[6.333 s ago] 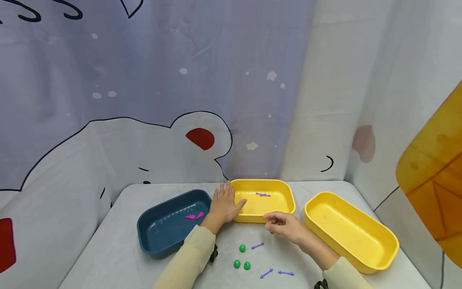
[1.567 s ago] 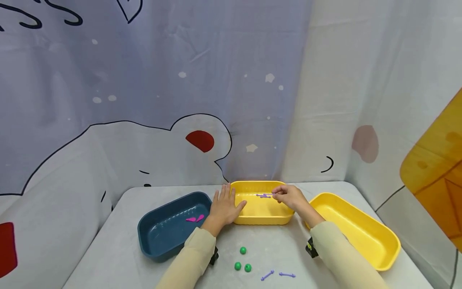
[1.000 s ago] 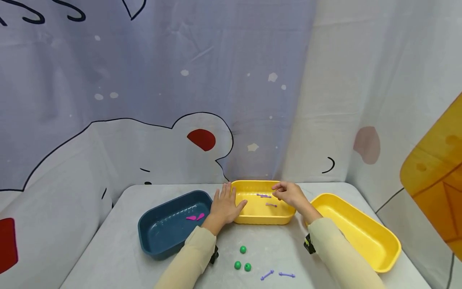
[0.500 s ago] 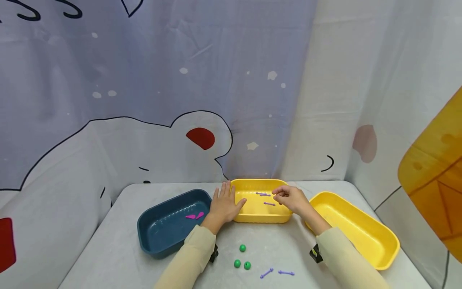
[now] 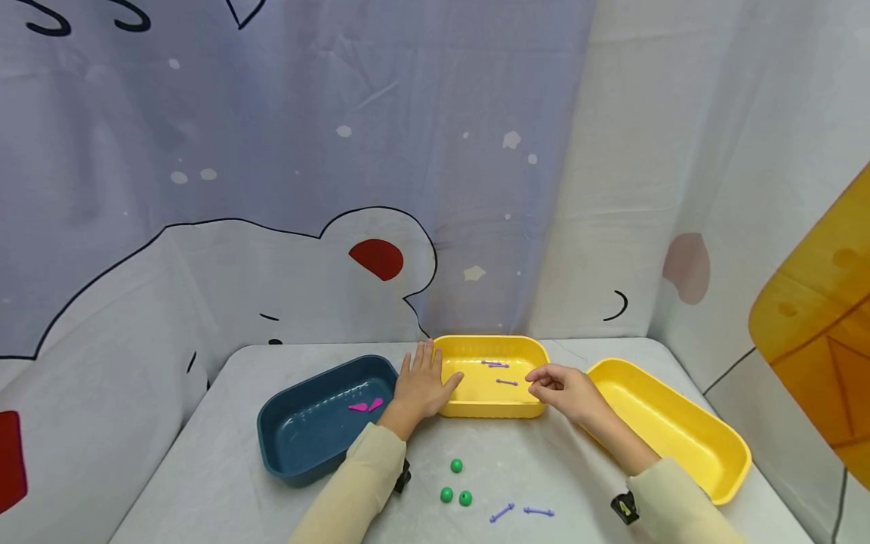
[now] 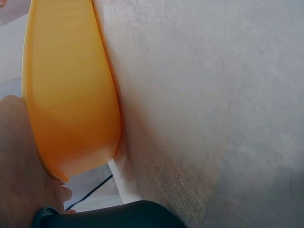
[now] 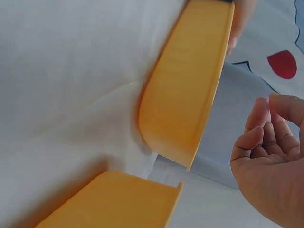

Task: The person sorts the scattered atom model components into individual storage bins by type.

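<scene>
My left hand (image 5: 419,389) lies with straight, spread fingers on the left rim of the middle yellow tray (image 5: 476,409). Inside that tray are two thin purple rods with knobbed ends (image 5: 499,366), close together, and a third purple rod (image 5: 507,382) nearer the front. Over the tray's right edge hovers my right hand (image 5: 567,389), its fingers loosely bent. The right wrist view shows thumb and forefinger (image 7: 259,111) close together with nothing seen between them. On the table in front lie two more purple rods (image 5: 502,513) and several green beads (image 5: 465,498).
A dark blue tray (image 5: 268,446) with two pink drop-shaped pieces (image 5: 376,405) stands at the left. Another yellow tray (image 5: 680,431) sits slanted at the right, partly behind my right forearm. A printed curtain (image 5: 381,151) hangs behind the table.
A purple rod from the table was carried by my right hand into the middle tray and let go. That hand has since drawn back rightward. My left hand stays on the rim.
</scene>
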`<state>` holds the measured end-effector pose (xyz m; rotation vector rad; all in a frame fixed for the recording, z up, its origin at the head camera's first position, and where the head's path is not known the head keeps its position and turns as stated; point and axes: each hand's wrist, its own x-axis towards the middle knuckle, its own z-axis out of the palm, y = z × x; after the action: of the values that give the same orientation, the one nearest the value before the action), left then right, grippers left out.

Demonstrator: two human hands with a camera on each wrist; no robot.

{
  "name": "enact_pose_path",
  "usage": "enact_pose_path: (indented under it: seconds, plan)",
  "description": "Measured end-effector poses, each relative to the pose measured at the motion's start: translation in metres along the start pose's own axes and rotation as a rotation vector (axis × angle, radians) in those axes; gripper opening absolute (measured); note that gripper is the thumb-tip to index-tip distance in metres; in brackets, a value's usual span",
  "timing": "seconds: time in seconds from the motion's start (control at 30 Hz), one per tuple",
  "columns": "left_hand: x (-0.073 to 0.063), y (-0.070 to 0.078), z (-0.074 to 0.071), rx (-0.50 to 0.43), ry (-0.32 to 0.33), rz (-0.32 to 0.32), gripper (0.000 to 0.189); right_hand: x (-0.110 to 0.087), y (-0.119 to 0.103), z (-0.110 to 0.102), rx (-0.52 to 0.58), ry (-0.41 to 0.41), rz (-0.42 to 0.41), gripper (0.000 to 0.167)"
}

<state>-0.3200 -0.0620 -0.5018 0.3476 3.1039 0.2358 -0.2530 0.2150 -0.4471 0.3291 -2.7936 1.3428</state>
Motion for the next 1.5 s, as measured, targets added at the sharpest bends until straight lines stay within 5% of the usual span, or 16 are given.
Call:
enact_pose_path:
  seconds: [0.53,0.8,1.33,1.5]
  plan:
    - [-0.003,-0.001,-0.001,-0.001,0.008,0.001,0.086,-0.055,0.013,0.01,0.115,-0.08,-0.014,0.02]
    - [-0.003,0.0,-0.002,-0.008,0.007,-0.005,0.086,-0.079,0.023,0.017,0.198,-0.134,-0.091,0.024]
    - [0.0,0.0,-0.001,-0.001,0.013,-0.002,0.086,-0.108,0.048,0.024,0.209,-0.3,0.047,0.028]
    - [0.001,-0.001,0.0,0.003,0.009,0.002,0.086,-0.113,0.057,0.029,0.221,-0.323,0.033,0.026]
